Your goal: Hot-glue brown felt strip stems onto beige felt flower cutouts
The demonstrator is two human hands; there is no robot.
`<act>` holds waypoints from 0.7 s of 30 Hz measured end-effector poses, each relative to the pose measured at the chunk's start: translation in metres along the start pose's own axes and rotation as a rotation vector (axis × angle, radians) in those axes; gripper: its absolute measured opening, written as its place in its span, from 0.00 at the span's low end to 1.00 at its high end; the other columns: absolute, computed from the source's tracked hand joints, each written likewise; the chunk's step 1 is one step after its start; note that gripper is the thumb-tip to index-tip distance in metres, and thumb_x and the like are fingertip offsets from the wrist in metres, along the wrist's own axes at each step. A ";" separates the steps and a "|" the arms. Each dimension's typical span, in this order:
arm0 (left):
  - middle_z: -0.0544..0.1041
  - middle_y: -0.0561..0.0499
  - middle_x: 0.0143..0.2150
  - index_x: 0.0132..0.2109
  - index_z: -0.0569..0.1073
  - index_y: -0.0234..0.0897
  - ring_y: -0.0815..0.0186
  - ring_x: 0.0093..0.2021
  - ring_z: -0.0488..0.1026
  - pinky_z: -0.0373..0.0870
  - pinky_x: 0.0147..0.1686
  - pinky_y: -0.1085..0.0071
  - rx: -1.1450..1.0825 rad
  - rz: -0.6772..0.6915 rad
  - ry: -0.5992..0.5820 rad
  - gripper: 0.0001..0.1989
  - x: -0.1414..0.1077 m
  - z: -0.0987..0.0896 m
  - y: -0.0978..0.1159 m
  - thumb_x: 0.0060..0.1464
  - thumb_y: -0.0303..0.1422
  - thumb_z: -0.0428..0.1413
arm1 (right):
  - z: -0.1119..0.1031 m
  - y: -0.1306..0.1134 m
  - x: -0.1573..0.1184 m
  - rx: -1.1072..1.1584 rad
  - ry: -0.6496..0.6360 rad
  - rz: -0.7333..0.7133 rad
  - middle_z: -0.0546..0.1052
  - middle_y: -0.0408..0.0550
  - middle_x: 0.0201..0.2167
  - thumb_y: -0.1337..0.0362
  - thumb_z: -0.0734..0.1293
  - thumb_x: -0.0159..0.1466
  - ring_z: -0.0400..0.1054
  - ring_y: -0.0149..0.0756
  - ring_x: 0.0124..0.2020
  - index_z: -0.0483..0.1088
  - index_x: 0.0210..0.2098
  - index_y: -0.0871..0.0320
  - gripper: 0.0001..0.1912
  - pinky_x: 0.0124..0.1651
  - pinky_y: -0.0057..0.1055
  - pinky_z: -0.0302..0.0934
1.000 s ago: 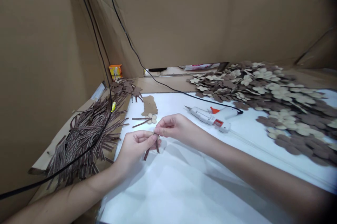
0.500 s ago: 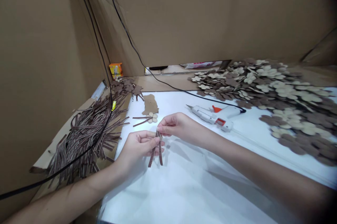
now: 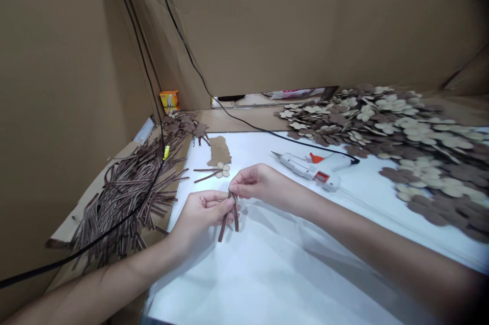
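Lower now, ribbon strips (image 3: 229,218) hang pinched between left hand (image 3: 200,220) and right hand (image 3: 260,183) fingers.

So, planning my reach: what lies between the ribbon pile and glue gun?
Between the ribbon pile and glue gun, the head view shows a flower cutout with two ribbon strips.

- White-sheeted tabletop (image 3: 275,279): room to pass along near edge
- Glue gun (image 3: 313,169) blocks mid-right
- Black cord (image 3: 252,126) crosses far edge to gun
- Wooden flower cutouts (image 3: 405,134) crowd right and far-right corner
- Ribbon strips (image 3: 126,197) heaped past left edge
- Cardboard wall (image 3: 57,111) closes left side
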State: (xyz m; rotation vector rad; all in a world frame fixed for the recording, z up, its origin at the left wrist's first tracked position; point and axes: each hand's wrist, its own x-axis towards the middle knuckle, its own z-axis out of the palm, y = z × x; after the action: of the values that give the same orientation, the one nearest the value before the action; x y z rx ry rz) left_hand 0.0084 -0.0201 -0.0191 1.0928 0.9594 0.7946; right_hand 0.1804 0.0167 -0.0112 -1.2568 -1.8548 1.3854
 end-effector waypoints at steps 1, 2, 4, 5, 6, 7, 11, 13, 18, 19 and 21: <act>0.74 0.47 0.23 0.29 0.75 0.27 0.68 0.24 0.71 0.65 0.25 0.74 -0.010 -0.002 0.005 0.15 0.000 0.000 0.000 0.44 0.39 0.62 | 0.001 0.000 0.000 -0.006 0.007 -0.001 0.75 0.43 0.24 0.56 0.65 0.55 0.66 0.31 0.26 0.72 0.27 0.59 0.12 0.29 0.27 0.58; 0.75 0.46 0.25 0.29 0.75 0.27 0.68 0.25 0.71 0.67 0.26 0.74 -0.022 -0.004 0.013 0.15 0.000 0.000 -0.001 0.44 0.39 0.62 | 0.001 0.000 0.000 -0.013 0.018 -0.001 0.75 0.44 0.24 0.56 0.65 0.55 0.67 0.32 0.27 0.72 0.28 0.59 0.12 0.29 0.27 0.58; 0.76 0.45 0.26 0.30 0.76 0.28 0.68 0.26 0.72 0.69 0.28 0.72 -0.044 -0.007 0.033 0.15 0.000 -0.001 -0.002 0.43 0.39 0.63 | 0.003 0.000 0.000 -0.029 0.046 0.000 0.76 0.44 0.25 0.56 0.65 0.55 0.68 0.33 0.28 0.72 0.28 0.59 0.12 0.29 0.28 0.59; 0.76 0.46 0.26 0.30 0.75 0.28 0.67 0.27 0.72 0.69 0.28 0.72 -0.050 -0.010 0.043 0.15 0.000 -0.001 -0.002 0.42 0.39 0.63 | 0.004 -0.001 0.000 -0.036 0.058 -0.001 0.76 0.45 0.26 0.56 0.65 0.55 0.68 0.34 0.28 0.72 0.29 0.59 0.12 0.30 0.28 0.59; 0.76 0.46 0.26 0.30 0.75 0.28 0.67 0.27 0.72 0.69 0.28 0.73 -0.053 -0.013 0.052 0.15 0.000 -0.001 -0.002 0.42 0.39 0.64 | 0.005 -0.001 0.000 -0.041 0.066 -0.004 0.76 0.45 0.26 0.56 0.64 0.55 0.69 0.35 0.29 0.71 0.29 0.59 0.12 0.30 0.28 0.59; 0.76 0.46 0.26 0.30 0.75 0.29 0.67 0.27 0.73 0.69 0.28 0.73 -0.057 -0.016 0.059 0.16 0.001 -0.001 -0.002 0.41 0.40 0.64 | 0.007 -0.002 -0.001 -0.047 0.072 -0.008 0.77 0.45 0.26 0.56 0.64 0.56 0.69 0.35 0.29 0.71 0.29 0.59 0.12 0.30 0.28 0.59; 0.77 0.44 0.27 0.30 0.75 0.29 0.66 0.28 0.73 0.68 0.28 0.73 -0.067 -0.017 0.065 0.16 0.001 0.000 0.000 0.40 0.40 0.64 | 0.011 -0.005 -0.002 -0.069 0.073 -0.019 0.76 0.45 0.23 0.57 0.63 0.57 0.69 0.35 0.27 0.72 0.29 0.59 0.11 0.29 0.28 0.59; 0.76 0.45 0.26 0.29 0.75 0.28 0.66 0.27 0.72 0.68 0.27 0.73 -0.068 -0.021 0.055 0.16 0.001 0.000 0.001 0.40 0.40 0.64 | 0.011 -0.004 -0.002 -0.083 0.077 -0.023 0.76 0.45 0.22 0.57 0.62 0.58 0.69 0.34 0.26 0.72 0.28 0.59 0.12 0.29 0.28 0.59; 0.75 0.46 0.25 0.30 0.75 0.28 0.68 0.25 0.71 0.68 0.26 0.73 -0.075 -0.045 0.040 0.16 0.001 0.001 0.001 0.39 0.38 0.65 | 0.009 -0.004 -0.003 -0.148 0.127 -0.015 0.75 0.43 0.22 0.56 0.63 0.57 0.68 0.33 0.26 0.71 0.29 0.58 0.12 0.27 0.27 0.56; 0.75 0.46 0.25 0.30 0.75 0.28 0.68 0.24 0.71 0.67 0.25 0.73 -0.071 -0.049 0.044 0.16 0.002 0.001 0.000 0.39 0.38 0.65 | 0.009 -0.006 -0.004 -0.164 0.138 -0.013 0.75 0.42 0.23 0.56 0.63 0.57 0.67 0.33 0.26 0.72 0.29 0.58 0.12 0.27 0.26 0.55; 0.76 0.46 0.25 0.30 0.75 0.29 0.68 0.24 0.71 0.67 0.24 0.73 -0.076 -0.054 0.053 0.17 0.003 0.000 -0.003 0.38 0.39 0.65 | 0.008 -0.010 -0.006 -0.199 0.161 -0.009 0.74 0.41 0.22 0.57 0.63 0.57 0.66 0.32 0.25 0.72 0.27 0.57 0.11 0.27 0.26 0.52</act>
State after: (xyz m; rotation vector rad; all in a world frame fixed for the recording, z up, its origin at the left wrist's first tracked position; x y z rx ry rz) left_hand 0.0098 -0.0185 -0.0224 0.9803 0.9919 0.8127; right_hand 0.1731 0.0072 -0.0034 -1.4099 -1.9186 1.0811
